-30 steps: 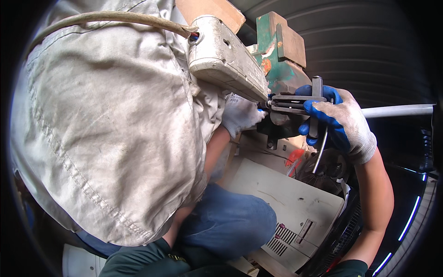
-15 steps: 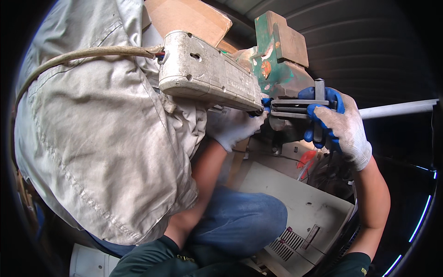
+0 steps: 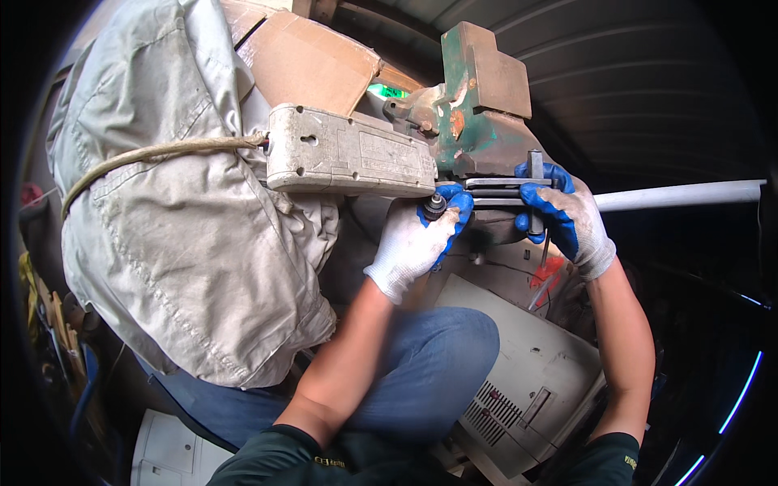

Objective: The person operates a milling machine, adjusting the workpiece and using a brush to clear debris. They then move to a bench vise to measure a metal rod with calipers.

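Note:
My left hand (image 3: 416, 240), in a white and blue work glove, is closed on a small dark round part with a metal tip (image 3: 436, 204). Its fingers lie close to the left end of a metal tool with long parallel arms and a crossbar (image 3: 502, 193); whether they touch it I cannot tell. Around the crossbar end, my gloved right hand (image 3: 567, 212) is wrapped. Just above both hands stands a worn green bench vise (image 3: 478, 121). A dirty white power strip (image 3: 348, 152) reaches toward my left hand, its cable (image 3: 162, 154) running left.
Crumpled grey cloth (image 3: 186, 243) fills the left side. Behind the strip sits a cardboard box (image 3: 312, 65). A pale metal tube (image 3: 689, 194) extends right of my right hand. Below lies a beige vented casing (image 3: 519, 364), beside my jeans-covered knee (image 3: 438, 356).
My left hand has come out from under the power strip, and the dark round part now shows in it. The right hand still grips the metal tool. The view has shifted slightly.

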`<act>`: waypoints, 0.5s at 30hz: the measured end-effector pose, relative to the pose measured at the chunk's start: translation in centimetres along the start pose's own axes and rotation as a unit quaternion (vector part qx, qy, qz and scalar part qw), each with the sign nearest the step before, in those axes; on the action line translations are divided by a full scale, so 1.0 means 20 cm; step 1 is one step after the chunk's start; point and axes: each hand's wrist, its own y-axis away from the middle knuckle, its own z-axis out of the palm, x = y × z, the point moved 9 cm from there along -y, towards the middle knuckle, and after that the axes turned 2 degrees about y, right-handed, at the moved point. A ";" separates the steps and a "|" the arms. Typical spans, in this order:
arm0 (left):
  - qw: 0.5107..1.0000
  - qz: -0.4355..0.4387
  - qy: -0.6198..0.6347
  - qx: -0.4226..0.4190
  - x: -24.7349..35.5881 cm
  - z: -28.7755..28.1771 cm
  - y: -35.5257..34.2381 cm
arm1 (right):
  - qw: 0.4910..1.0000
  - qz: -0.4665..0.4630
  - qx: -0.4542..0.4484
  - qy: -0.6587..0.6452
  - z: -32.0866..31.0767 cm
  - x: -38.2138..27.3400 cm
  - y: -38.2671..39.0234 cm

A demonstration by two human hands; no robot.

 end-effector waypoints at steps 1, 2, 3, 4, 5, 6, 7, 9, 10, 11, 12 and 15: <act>0.999 -0.047 0.009 0.009 0.03 0.02 0.01 | 1.000 0.002 -0.001 0.001 0.00 -0.01 -0.01; 0.997 -0.067 -0.034 0.022 0.05 0.04 0.02 | 1.000 0.003 -0.005 0.001 -0.01 -0.02 0.00; 0.993 -0.084 -0.077 0.039 0.05 0.04 0.02 | 1.000 0.018 -0.015 0.000 -0.01 -0.01 -0.01; 0.986 -0.102 -0.120 0.055 0.05 0.04 0.02 | 0.999 0.034 -0.024 0.000 -0.02 0.01 -0.02; 0.979 -0.082 -0.168 0.076 0.07 0.04 0.01 | 0.999 0.034 -0.006 0.013 -0.04 0.02 -0.02; 0.980 -0.124 -0.141 0.072 0.06 0.05 0.02 | 0.999 0.033 0.013 0.029 -0.05 0.03 0.00; 0.978 -0.165 -0.112 0.067 0.05 0.06 0.03 | 0.999 -0.007 0.043 0.015 -0.06 0.03 0.02; 0.976 -0.188 -0.043 0.100 -0.02 0.01 0.05 | 0.994 -0.007 0.060 0.091 0.06 -0.14 0.12; 0.966 -0.206 0.122 0.100 -0.06 0.02 0.06 | 0.988 -0.011 0.078 0.136 0.12 -0.24 0.18; 0.963 -0.208 0.154 0.077 -0.05 0.03 0.06 | 0.971 -0.132 0.083 0.180 0.17 -0.33 0.21; 0.959 -0.209 0.185 0.054 -0.03 0.06 0.06 | 0.958 -0.164 0.079 0.223 0.18 -0.37 0.24; 0.964 -0.213 0.145 0.062 0.02 0.07 0.06 | 0.998 -0.037 0.048 0.034 0.10 -0.31 0.23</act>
